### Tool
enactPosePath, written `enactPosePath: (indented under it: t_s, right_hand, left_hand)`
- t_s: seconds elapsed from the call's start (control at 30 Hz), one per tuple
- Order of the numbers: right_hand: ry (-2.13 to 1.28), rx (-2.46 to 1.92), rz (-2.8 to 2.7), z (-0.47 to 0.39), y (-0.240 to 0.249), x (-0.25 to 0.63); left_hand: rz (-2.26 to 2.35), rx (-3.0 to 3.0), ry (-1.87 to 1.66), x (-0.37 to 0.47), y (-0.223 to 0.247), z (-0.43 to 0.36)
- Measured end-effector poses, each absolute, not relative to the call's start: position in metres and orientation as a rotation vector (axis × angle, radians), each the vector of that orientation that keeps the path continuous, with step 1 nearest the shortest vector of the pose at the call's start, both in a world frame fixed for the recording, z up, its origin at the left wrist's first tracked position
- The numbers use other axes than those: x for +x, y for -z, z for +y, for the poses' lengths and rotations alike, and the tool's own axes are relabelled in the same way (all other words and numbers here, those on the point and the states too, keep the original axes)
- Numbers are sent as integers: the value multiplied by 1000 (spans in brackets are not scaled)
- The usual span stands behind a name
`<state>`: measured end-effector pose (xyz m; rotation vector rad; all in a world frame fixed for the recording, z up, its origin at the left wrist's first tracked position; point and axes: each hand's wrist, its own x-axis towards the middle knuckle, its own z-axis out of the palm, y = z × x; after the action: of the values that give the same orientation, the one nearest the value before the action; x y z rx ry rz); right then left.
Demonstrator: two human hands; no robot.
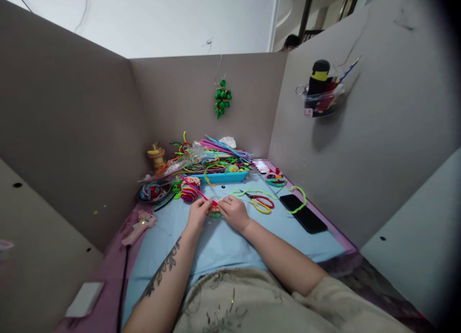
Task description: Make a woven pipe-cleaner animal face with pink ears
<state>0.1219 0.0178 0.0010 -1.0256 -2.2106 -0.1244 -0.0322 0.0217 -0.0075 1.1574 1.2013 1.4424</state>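
Pinching narrowly with left hand (198, 214) and right hand (233, 212) the near end of a pink fuzzy stem (195, 188), mid-scene above a blue cloth (230, 246). Slanting toward far left along its long axis, past a striped ball (188, 195). Farther out, scissors (255, 197) and phone (308, 220) to the right, blue tray (230, 177) on the far side; then grey partitions (180, 93) at left, far and right.
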Motion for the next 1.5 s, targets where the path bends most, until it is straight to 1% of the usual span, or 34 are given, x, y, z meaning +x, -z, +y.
enactPosePath:
  t_s: [0.1, 0.17, 0.23, 0.37, 0.43, 0.57, 0.7, 0.8, 0.97, 1.07, 1.2, 1.37, 1.5]
  right_hand:
    - [131, -1009, -2208, 19, -1, 122]
    - [67, -989, -2155, 21, 1, 122]
    - [-70, -984, -2038, 24, 3, 121]
    - [-482, -1011, -1749, 29, 5, 114]
    - [-636, -992, -1643, 30, 5, 110]
    - [-842, -938, -1445, 28, 3, 103]
    - [-1018, -911, -1280, 29, 2, 103]
    - [-1028, -916, -1261, 32, 1, 108]
    - [-984, -965, -1347, 36, -3, 118]
    - [-1022, -974, -1405, 38, -5, 123]
    - [-1106, -944, -1473, 41, -5, 127]
    - [-1153, -899, -1549, 42, -2, 131]
    - [-1146, -895, -1507, 40, -4, 132]
  left_hand:
    - [1209, 1166, -1445, -32, 7, 21]
    - [1201, 1169, -1439, -32, 6, 21]
    - [1188, 1148, -1428, -32, 4, 20]
    - [1127, 1050, -1429, -28, -2, 18]
    - [1085, 996, -1448, -25, -3, 17]
    - [1007, 918, -1481, -17, -2, 15]
    - [1009, 946, -1436, -12, 2, 15]
    - [1059, 1026, -1394, -13, 4, 15]
    - [1259, 1219, -1432, -17, 3, 14]
    - [1332, 1326, -1430, -19, 0, 12]
    - [1311, 1416, -1430, -21, -2, 12]
    - [1231, 1524, -1378, -22, -1, 13]
    - [1224, 1509, -1363, -21, 1, 13]
